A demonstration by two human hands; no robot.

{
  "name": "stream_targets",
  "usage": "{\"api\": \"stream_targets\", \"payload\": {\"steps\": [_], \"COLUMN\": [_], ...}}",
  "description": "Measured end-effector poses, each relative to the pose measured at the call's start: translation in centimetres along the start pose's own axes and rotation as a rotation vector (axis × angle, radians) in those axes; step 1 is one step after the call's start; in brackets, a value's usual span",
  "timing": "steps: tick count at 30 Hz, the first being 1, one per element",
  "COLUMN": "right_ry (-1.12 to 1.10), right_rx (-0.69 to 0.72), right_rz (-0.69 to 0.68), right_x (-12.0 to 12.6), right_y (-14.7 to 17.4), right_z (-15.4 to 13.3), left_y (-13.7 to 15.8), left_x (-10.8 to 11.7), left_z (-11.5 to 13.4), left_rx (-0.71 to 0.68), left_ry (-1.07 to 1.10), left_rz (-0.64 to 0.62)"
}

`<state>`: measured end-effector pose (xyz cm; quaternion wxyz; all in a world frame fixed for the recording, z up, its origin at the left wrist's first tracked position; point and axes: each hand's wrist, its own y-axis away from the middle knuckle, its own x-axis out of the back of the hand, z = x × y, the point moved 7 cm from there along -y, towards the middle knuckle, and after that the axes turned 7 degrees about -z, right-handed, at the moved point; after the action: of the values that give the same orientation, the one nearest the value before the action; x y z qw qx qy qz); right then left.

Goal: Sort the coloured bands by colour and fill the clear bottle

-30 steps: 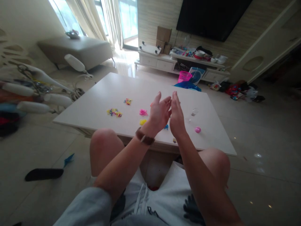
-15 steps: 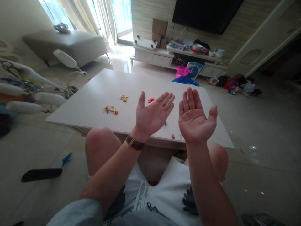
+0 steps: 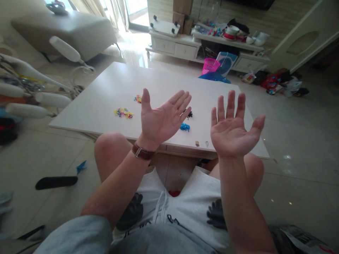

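Both palms face me above the near side of a white table (image 3: 106, 84). My left hand (image 3: 162, 120), with a brown watch strap (image 3: 143, 151) at its wrist, is open and holds nothing. My right hand (image 3: 234, 130) is open too, fingers spread, nothing in it. Small piles lie on the tabletop: a yellow mixed pile (image 3: 123, 113), another colourful pile (image 3: 137, 98) partly behind my left thumb, a blue pile (image 3: 184, 127) and a black pile (image 3: 189, 113) by my left fingers. Near the front edge are a small minion-like figure (image 3: 197, 144) and a small metallic piece (image 3: 207, 144).
A floor lamp with white shades (image 3: 65, 48) stands left of the table. Beyond the far edge are a pink basket (image 3: 211, 66) and a low white cabinet (image 3: 172, 48) with clutter on top. On the floor at left lies a long black object (image 3: 56, 182).
My hands have moved apart, the left one leftward and the right one rightward with its fingers spreading. The blue and black piles now show between them. The view has tilted down.
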<state>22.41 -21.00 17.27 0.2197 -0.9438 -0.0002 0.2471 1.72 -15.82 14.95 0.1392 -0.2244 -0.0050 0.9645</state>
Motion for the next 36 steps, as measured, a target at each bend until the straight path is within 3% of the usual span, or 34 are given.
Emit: {"api": "stream_targets", "payload": {"steps": [3, 8, 12, 15, 20, 23, 25, 29, 32, 36], "right_ry": [-0.014, -0.153, -0.280, -0.183, 0.197, 0.460, 0.505, 0.404, 0.479, 0.638], "right_rx": [-0.023, -0.092, -0.079, -0.071, -0.145, -0.241, -0.246, -0.153, -0.058, -0.017], "right_rz": [0.022, 0.105, 0.078, 0.048, -0.026, -0.071, -0.058, -0.085, -0.074, -0.020], "right_x": [0.4, 0.3, -0.1, -0.1, 0.6, 1.7, 2.5, 3.1, 3.7, 5.5], "right_y": [0.2, 0.6, 0.6, 0.5, 0.1, -1.2, -2.8, -6.9, -9.6, -11.3], "right_z": [0.4, 1.8, 2.7, 3.1, 3.2, 2.6, 1.6, -0.1, 0.0, 2.0], "left_y": [0.2, 0.2, -0.1, -0.3, -1.6, -3.8, -5.7, -10.1, -13.2, -15.9], "left_x": [-0.3, -2.0, -1.8, -1.6, -1.1, 0.6, 2.4, 5.1, 7.4, 12.1], "left_z": [-0.1, -1.3, -2.2, -2.6, -3.0, -3.0, -2.1, 1.0, 2.6, 2.5], "left_rx": [0.012, 0.141, 0.164, 0.146, 0.174, 0.211, 0.162, -0.032, -0.145, -0.159], "left_ry": [0.089, 0.433, 0.503, 0.489, 0.356, 0.141, -0.032, -0.262, -0.349, -0.490], "left_rz": [-0.004, -0.193, -0.239, -0.266, -0.281, -0.209, -0.123, -0.049, 0.012, 0.166]}}
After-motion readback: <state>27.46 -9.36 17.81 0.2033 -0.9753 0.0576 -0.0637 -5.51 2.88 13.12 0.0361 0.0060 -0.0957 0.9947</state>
